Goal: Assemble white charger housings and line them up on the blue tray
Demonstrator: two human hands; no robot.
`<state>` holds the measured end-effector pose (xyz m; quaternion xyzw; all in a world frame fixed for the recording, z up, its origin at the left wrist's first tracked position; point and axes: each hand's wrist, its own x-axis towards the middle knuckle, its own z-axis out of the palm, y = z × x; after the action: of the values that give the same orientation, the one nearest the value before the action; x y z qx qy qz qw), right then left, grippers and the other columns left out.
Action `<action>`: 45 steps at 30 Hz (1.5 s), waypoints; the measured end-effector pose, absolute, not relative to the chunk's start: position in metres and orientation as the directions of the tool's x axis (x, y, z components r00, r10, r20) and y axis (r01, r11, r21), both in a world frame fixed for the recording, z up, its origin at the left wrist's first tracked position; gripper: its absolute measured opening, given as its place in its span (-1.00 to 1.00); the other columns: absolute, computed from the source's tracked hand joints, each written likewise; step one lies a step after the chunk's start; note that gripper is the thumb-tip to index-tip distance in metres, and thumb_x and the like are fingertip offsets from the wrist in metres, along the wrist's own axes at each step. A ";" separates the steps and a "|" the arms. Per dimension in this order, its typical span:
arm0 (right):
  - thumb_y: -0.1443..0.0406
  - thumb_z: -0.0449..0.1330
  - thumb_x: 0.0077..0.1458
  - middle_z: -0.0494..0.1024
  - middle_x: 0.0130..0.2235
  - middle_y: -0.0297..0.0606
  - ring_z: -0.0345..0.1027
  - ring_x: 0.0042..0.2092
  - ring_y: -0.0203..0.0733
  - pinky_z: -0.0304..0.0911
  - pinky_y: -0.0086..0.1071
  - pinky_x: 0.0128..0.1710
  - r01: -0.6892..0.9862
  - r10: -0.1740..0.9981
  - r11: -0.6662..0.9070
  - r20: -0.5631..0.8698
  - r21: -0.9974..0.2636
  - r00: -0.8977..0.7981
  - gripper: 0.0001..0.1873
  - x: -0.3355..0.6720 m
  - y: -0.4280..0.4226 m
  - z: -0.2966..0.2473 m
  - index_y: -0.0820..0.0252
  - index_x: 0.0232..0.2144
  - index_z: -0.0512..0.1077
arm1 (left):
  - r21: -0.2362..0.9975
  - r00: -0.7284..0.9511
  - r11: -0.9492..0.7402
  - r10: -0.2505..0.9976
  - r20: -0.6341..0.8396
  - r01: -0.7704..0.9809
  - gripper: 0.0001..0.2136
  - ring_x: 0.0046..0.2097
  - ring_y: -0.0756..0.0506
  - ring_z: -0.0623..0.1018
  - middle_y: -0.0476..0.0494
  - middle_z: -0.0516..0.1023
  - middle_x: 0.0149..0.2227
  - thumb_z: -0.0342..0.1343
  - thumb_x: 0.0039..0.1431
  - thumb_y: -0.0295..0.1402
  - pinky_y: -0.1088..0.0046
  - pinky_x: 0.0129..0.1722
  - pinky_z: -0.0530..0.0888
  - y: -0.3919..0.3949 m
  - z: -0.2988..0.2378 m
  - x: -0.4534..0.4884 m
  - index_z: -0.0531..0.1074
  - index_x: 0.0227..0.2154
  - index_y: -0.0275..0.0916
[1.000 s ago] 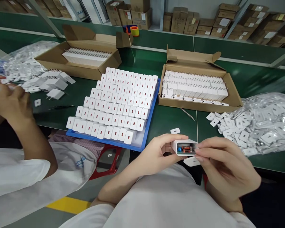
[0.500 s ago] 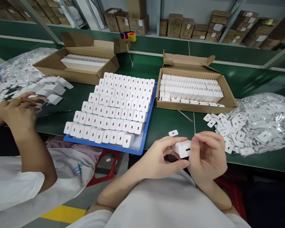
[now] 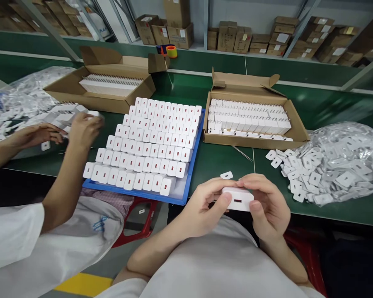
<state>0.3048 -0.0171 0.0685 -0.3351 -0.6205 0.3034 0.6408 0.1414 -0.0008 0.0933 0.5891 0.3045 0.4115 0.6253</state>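
Note:
Between my two hands is a white USB charger [image 3: 238, 199], its slotted end face turned toward me. My left hand [image 3: 205, 207] grips its left side, thumb on the face edge and fingers behind. On the other side my right hand [image 3: 265, 207] closes on it with thumb and fingertips. Just beyond my left fingers a loose white cover plate [image 3: 226, 175] lies on the green table. A pair of tweezers [image 3: 242, 153] rests past my hands. At left, a blue tray [image 3: 186, 182] bears rows of white chargers [image 3: 149, 147] with reddish ports facing up.
An open carton [image 3: 255, 142] of white chargers with pins stands beyond my hands. Right of it, a clear plastic bag [image 3: 354, 161] spills white cover plates [image 3: 301, 176]. A co-worker's hands [image 3: 83, 128] handle chargers at left, near another open carton [image 3: 112, 101].
My right hand has shifted onto the charger's right side, and the charger now lies level with its slotted face toward me. The co-worker's second hand has come into view, holding a white piece.

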 end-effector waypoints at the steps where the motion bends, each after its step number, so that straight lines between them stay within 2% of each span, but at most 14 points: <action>1: 0.31 0.12 0.25 0.51 -0.15 -0.15 0.37 -0.08 -0.01 0.30 -0.07 -0.11 0.034 0.820 0.571 0.572 -0.820 0.036 -0.76 0.307 -0.018 0.068 0.09 -0.06 0.48 | 0.989 0.478 -0.043 0.872 0.107 -0.144 -0.76 -0.21 0.02 0.51 -0.15 0.50 -0.09 0.01 0.38 -0.30 0.59 -0.23 0.48 -0.001 0.093 0.141 0.50 -0.02 -0.18; 5: 0.28 0.17 0.25 0.47 -0.05 -0.17 0.34 0.00 -0.04 0.31 -0.18 -0.08 0.088 0.920 0.385 0.389 -0.919 0.034 -0.81 0.313 -0.022 0.072 0.08 -0.09 0.47 | 0.990 0.459 -0.103 0.878 0.137 -0.099 -0.74 -0.16 -0.01 0.51 -0.20 0.48 -0.06 -0.01 0.39 -0.29 0.56 -0.19 0.48 -0.002 0.093 0.140 0.48 0.02 -0.20; 9: 0.17 0.10 0.30 0.43 -0.12 -0.23 0.35 -0.14 -0.16 0.31 -0.30 -0.21 0.080 0.965 0.249 0.241 -0.965 -0.103 -0.76 0.316 -0.023 0.078 0.08 -0.05 0.42 | 0.984 0.438 -0.143 0.882 0.174 -0.103 -0.72 -0.23 0.00 0.50 -0.21 0.48 -0.13 0.00 0.38 -0.28 0.55 -0.26 0.47 -0.003 0.094 0.142 0.48 0.01 -0.26; 15: 0.23 0.05 0.34 0.38 -0.14 -0.26 0.30 -0.14 -0.21 0.23 -0.34 -0.18 0.100 0.944 0.313 0.297 -0.945 -0.147 -0.76 0.314 -0.024 0.081 0.06 0.00 0.39 | 0.982 0.409 -0.140 0.894 0.181 -0.130 -0.73 -0.26 -0.01 0.51 -0.23 0.51 -0.15 0.03 0.36 -0.27 0.53 -0.32 0.46 -0.004 0.095 0.144 0.50 -0.04 -0.29; 20: 0.26 0.03 0.35 0.34 -0.17 -0.26 0.24 -0.18 -0.22 0.20 -0.33 -0.23 0.091 0.925 0.362 0.346 -0.928 -0.158 -0.71 0.309 -0.025 0.081 0.06 0.08 0.35 | 0.978 0.386 -0.166 0.900 0.204 -0.129 -0.73 -0.27 -0.05 0.52 -0.23 0.52 -0.19 0.05 0.33 -0.23 0.48 -0.33 0.46 -0.003 0.095 0.141 0.51 -0.09 -0.30; 25: 0.26 0.05 0.33 0.34 -0.09 -0.23 0.29 -0.13 -0.20 0.29 -0.32 -0.19 0.020 0.926 0.353 0.346 -0.935 -0.148 -0.67 0.308 -0.026 0.075 0.03 0.13 0.28 | 0.982 0.380 -0.166 0.906 0.187 -0.087 -0.72 -0.28 -0.05 0.51 -0.23 0.52 -0.20 0.06 0.32 -0.22 0.48 -0.34 0.46 -0.005 0.095 0.139 0.51 -0.08 -0.29; 28: 0.20 0.13 0.29 0.36 -0.02 -0.19 0.32 -0.04 -0.15 0.35 -0.29 -0.13 -0.039 0.949 0.294 0.296 -0.955 -0.106 -0.52 0.310 -0.028 0.072 -0.02 0.21 0.16 | 0.983 0.374 -0.180 0.909 0.184 -0.048 -0.70 -0.33 -0.02 0.48 -0.20 0.50 -0.25 0.05 0.33 -0.20 0.50 -0.39 0.43 -0.006 0.096 0.138 0.51 -0.07 -0.28; 30: 0.17 0.21 0.23 0.35 0.03 -0.16 0.33 -0.02 -0.12 0.38 -0.29 -0.13 -0.036 0.958 0.274 0.276 -0.961 -0.081 -0.44 0.312 -0.029 0.072 -0.01 0.22 0.15 | 0.978 0.359 -0.205 0.911 0.203 -0.033 -0.69 -0.32 -0.03 0.48 -0.20 0.50 -0.24 0.03 0.33 -0.19 0.50 -0.39 0.43 -0.006 0.096 0.137 0.51 -0.05 -0.28; 35: 0.31 0.24 0.20 0.38 -0.04 -0.18 0.38 -0.17 -0.22 0.44 -0.31 -0.21 -0.139 0.955 0.294 0.297 -0.946 -0.001 -0.56 0.308 -0.032 0.078 0.01 0.10 0.27 | 0.955 0.336 -0.294 0.898 0.285 -0.023 -0.68 -0.23 -0.08 0.50 -0.23 0.52 -0.24 0.03 0.33 -0.18 0.47 -0.35 0.44 -0.003 0.096 0.133 0.51 -0.05 -0.28; 38: 0.34 0.26 0.17 0.39 -0.05 -0.17 0.38 -0.12 -0.18 0.45 -0.28 -0.15 -0.130 0.953 0.301 0.303 -0.945 0.004 -0.58 0.304 -0.031 0.081 0.05 0.06 0.31 | 0.936 0.332 -0.351 0.880 0.340 -0.030 -0.69 -0.22 -0.09 0.49 -0.21 0.52 -0.25 0.03 0.33 -0.19 0.45 -0.33 0.43 -0.001 0.094 0.131 0.50 -0.02 -0.26; 41: 0.34 0.25 0.17 0.38 -0.03 -0.14 0.38 -0.06 -0.14 0.46 -0.24 -0.11 -0.105 0.947 0.319 0.322 -0.942 -0.015 -0.55 0.302 -0.029 0.081 0.05 0.09 0.28 | 0.923 0.334 -0.381 0.865 0.375 -0.050 -0.69 -0.22 -0.09 0.49 -0.21 0.51 -0.24 0.02 0.34 -0.21 0.43 -0.32 0.43 -0.001 0.092 0.129 0.48 0.00 -0.26; 45: 0.29 0.24 0.18 0.37 -0.02 -0.14 0.38 -0.10 -0.14 0.46 -0.24 -0.19 -0.119 0.923 0.377 0.384 -0.919 -0.040 -0.44 0.297 -0.024 0.075 -0.01 0.18 0.17 | 0.911 0.328 -0.410 0.857 0.397 -0.033 -0.69 -0.20 -0.09 0.49 -0.21 0.54 -0.19 0.03 0.34 -0.23 0.41 -0.28 0.44 -0.004 0.091 0.124 0.47 0.02 -0.23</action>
<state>0.2971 -0.0236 0.0752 -0.3495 -0.5747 0.4353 0.5984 0.1243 -0.0038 0.0906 0.6791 0.3035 0.4938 0.4504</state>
